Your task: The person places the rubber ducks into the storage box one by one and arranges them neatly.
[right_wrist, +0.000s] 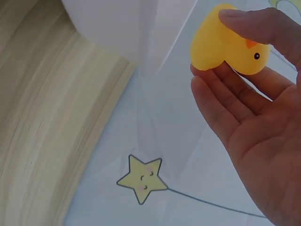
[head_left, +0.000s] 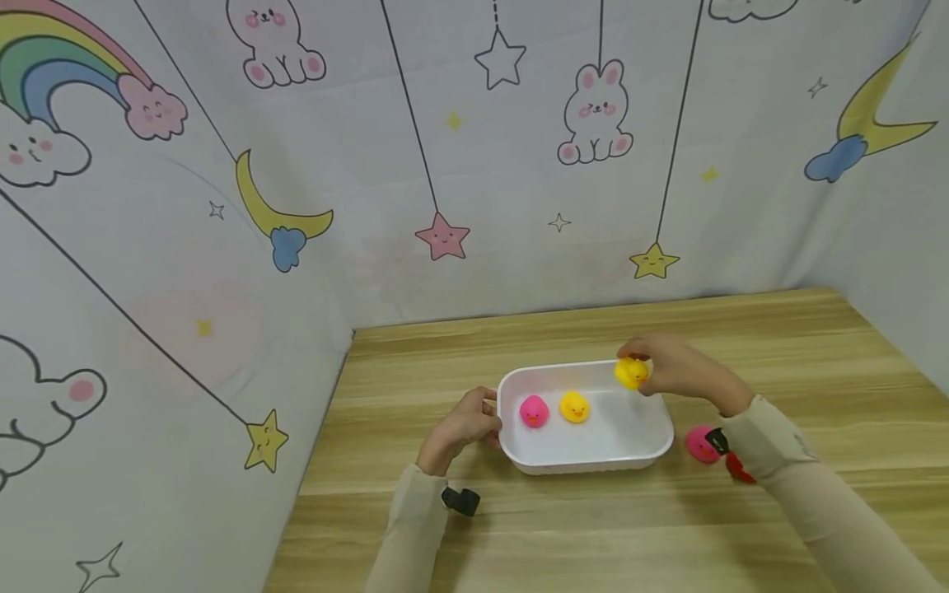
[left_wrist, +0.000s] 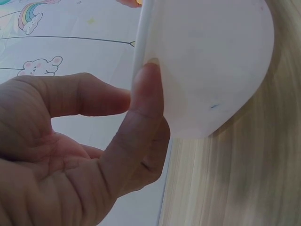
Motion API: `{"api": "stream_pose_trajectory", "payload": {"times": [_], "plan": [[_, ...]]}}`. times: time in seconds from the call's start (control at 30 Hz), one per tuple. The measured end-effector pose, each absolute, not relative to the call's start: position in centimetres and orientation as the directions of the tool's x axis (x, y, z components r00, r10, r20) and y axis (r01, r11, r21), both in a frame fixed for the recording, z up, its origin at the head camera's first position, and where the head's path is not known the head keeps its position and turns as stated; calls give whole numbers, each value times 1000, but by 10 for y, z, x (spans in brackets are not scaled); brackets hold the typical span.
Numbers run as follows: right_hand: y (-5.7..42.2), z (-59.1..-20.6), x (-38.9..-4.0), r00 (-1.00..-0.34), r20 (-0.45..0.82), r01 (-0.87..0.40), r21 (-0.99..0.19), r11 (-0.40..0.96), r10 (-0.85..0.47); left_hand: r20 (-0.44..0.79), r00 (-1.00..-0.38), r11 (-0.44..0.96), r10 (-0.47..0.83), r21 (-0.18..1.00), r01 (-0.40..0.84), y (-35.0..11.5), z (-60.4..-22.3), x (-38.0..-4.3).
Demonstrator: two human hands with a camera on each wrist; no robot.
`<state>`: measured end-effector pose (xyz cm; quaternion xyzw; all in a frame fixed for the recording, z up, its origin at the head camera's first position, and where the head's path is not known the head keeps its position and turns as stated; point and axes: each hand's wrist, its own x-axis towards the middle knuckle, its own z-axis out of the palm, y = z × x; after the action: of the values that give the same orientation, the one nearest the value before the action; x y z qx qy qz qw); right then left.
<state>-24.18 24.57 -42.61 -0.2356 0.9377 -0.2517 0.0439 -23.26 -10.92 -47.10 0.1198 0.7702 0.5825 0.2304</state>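
A white plastic tub (head_left: 593,463) stands on the table. My left hand (head_left: 467,426) is at its left end, thumb and fingers gripping the rim; the left wrist view shows fingertips against the outer wall. Above the tub's right back corner, my right hand (head_left: 685,372) pinches a yellow rubber duck (head_left: 630,373). Seen from the right wrist, this duck (right_wrist: 230,44) sits tilted between thumb and fingertips, clear of the tub. Inside the tub, towards the left, are a pink rubber duck (head_left: 534,412) and another yellow rubber duck (head_left: 574,407), side by side.
Right of the tub, partly beneath the right forearm, lie a second pink duck (head_left: 700,445) and a red object (head_left: 739,469), mostly hidden by the sleeve. The wood-grain table (head_left: 563,535) meets a printed fabric backdrop (head_left: 519,272) at its back and left.
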Motion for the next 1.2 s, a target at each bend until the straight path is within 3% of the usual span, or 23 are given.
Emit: {"api": "stream_pose_trajectory", "payload": {"times": [0.33,0.87,1.2], "plan": [[225,-441,-253,-828,11,-499,-472,727,-561,-276,-863,323,423,936,-141,-105,-469,-230],[212,-474,-255,-849,-136,-423,-403,811,-510,-275,-863,329,423,934,-136,-105,-472,-232],[214,-477,-256,-851,-106,-440,-393,807,-515,-274,-866,317,418,937,-144,-106,-470,-235]]}}
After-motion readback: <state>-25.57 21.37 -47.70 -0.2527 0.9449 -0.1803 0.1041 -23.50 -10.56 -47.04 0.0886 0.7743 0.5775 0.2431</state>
